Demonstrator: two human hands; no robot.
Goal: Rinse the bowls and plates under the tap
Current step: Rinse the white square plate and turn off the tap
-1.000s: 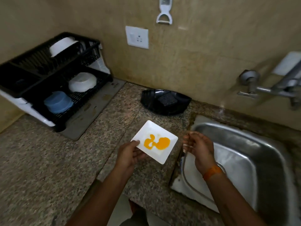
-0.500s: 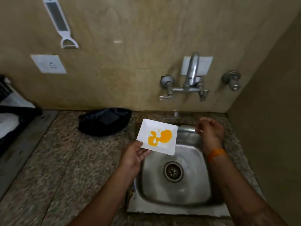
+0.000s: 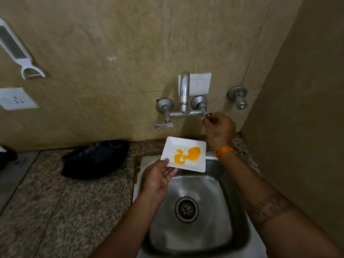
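While the left hand (image 3: 158,175) pinches the plate (image 3: 185,154) by one corner only, thumb on top and fingers beneath, a hard jet could twist it loose and drop it into the sink (image 3: 193,216). The plate sits over the sink's back-left rim, tilted slightly toward the camera, so its yellow smear (image 3: 187,155) may run onto the fingers once wet. It is also not clearly under the spout (image 3: 184,90) (the outlet's exact line is hard to judge from above), so water may miss it or splash off the rim onto the counter (image 3: 65,202). To the right, the right hand (image 3: 219,127) is closed on the tap's right handle (image 3: 206,114); a quick turn could bring a stronger flow than the one-corner grip can take.

No water shows yet. The handle is mostly covered by the fingers, so how far it is turned cannot be told. At far left, a dark dish (image 3: 95,159) on the counter is blurred, and its contents are unclear.
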